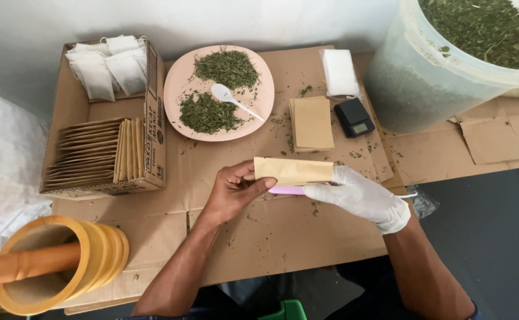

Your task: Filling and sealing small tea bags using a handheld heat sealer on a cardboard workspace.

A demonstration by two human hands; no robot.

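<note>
Both hands hold a flat brown paper envelope [294,170] above the cardboard-covered floor [259,231]. My left hand [234,191], bare, pinches its left end. My right hand [363,195], in a white glove, grips its right end. A pink flat object [287,190] lies just under the envelope; whether a hand holds it I cannot tell. Beyond the envelope sits a pink plate [179,80] with two heaps of dried green herb and a white plastic spoon [233,99].
A stack of brown envelopes [311,122], a small black scale [354,117] and white bags [339,72] lie behind. A cardboard box [153,127] at left holds filled white bags and brown envelopes. A large bucket of herb [413,77] stands at right, a yellow mortar with pestle [64,261] at lower left.
</note>
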